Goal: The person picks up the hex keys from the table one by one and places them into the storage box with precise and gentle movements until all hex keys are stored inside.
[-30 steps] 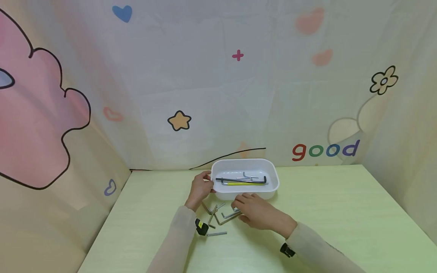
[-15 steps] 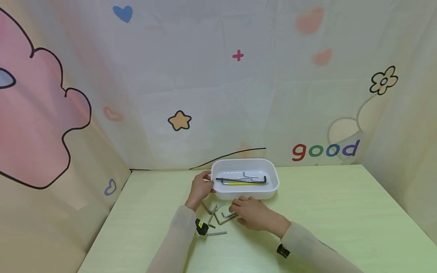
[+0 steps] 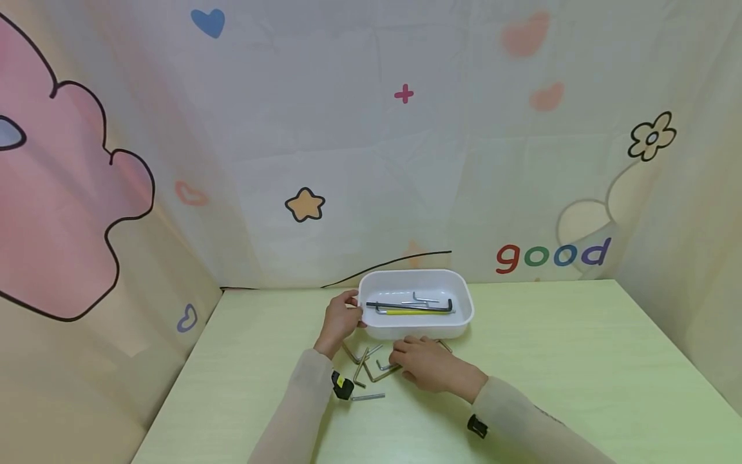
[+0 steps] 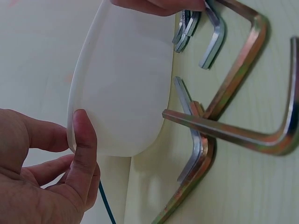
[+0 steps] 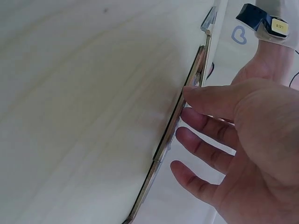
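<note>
At the left end of a white plastic box [image 3: 418, 331], my left hand [image 3: 339, 322] pinches the rim between thumb and fingers. Inside lie a long black hex key [image 3: 406, 307], a yellow-sleeved one [image 3: 414, 313] and small silver ones. My right hand [image 3: 431, 365] rests over hex keys in front of the box, its fingers loosely bent and spread. In the right wrist view its thumb [image 5: 201, 98] touches a brass-coloured hex key [image 5: 161, 144]; no firm grip shows. A silver hex key [image 4: 215, 39] lies by its fingertip in the left wrist view.
Several brass-coloured and silver hex keys lie crossed on the table between my hands, one brass key [image 3: 361, 368] among them. Nearer me lies a short silver key [image 3: 368, 397]. A printed cloth [image 3: 406, 161] hangs behind the table.
My right hand has shifted slightly left and toward me over the keys. A brass-coloured key end now shows beyond its fingers. My left hand and the box have stayed put.
</note>
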Demonstrator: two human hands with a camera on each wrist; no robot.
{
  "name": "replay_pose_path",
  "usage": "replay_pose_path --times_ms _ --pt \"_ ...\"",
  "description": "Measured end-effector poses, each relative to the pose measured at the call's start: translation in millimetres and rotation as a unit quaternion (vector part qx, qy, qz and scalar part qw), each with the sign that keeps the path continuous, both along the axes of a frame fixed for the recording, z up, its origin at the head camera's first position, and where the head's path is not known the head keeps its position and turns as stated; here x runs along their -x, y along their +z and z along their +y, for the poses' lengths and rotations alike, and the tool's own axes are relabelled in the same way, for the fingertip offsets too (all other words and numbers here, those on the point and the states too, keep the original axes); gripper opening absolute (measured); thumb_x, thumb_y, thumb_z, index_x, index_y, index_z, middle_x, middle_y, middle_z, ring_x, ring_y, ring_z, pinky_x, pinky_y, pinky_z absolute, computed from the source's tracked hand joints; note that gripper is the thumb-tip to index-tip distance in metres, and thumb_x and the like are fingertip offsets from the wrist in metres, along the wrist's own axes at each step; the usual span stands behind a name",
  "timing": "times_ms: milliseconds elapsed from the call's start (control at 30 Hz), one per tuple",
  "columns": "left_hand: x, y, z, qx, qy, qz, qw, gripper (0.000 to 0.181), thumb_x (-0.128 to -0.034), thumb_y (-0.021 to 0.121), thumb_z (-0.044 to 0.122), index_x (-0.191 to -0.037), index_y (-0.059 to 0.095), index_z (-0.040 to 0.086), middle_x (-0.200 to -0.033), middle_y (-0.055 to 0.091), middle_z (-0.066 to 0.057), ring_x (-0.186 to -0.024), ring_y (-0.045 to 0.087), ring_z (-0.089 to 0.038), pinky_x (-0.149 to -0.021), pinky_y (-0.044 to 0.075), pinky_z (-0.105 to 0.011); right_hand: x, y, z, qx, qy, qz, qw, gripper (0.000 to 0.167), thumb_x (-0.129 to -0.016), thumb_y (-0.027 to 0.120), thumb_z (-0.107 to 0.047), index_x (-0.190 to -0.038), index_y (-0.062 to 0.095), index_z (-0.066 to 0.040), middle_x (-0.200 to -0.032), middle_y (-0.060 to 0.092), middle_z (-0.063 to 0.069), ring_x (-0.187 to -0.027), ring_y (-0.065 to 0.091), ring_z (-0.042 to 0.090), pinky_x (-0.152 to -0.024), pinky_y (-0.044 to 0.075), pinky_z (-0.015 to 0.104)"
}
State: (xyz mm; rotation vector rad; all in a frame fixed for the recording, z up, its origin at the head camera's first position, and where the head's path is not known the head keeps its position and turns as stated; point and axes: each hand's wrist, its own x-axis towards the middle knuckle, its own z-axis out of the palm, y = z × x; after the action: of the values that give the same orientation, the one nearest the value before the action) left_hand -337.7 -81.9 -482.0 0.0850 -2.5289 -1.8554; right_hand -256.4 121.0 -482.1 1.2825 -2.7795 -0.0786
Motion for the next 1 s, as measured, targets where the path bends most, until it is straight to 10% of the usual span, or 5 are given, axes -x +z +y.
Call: replay_pose_path --times_ms 1000 --pt "1.4 -1.8 -1.4 0.003 -0.004 0.003 1.0 0.051 -0.0835 0.054 -0.005 -0.134 0.055 0.0 -0.102 0.054 -0.012 -0.071 0.058 -0.013 -0.057 0.059 -0.023 13.2 -5.5 -11.9 0.013 0.003 -0.001 0.9999 0.008 -0.09 0.068 -0.015 -0.092 0.064 -0.021 -0.088 0.059 -0.009 -0.089 0.053 0.012 -0.081 0.048 0.03"
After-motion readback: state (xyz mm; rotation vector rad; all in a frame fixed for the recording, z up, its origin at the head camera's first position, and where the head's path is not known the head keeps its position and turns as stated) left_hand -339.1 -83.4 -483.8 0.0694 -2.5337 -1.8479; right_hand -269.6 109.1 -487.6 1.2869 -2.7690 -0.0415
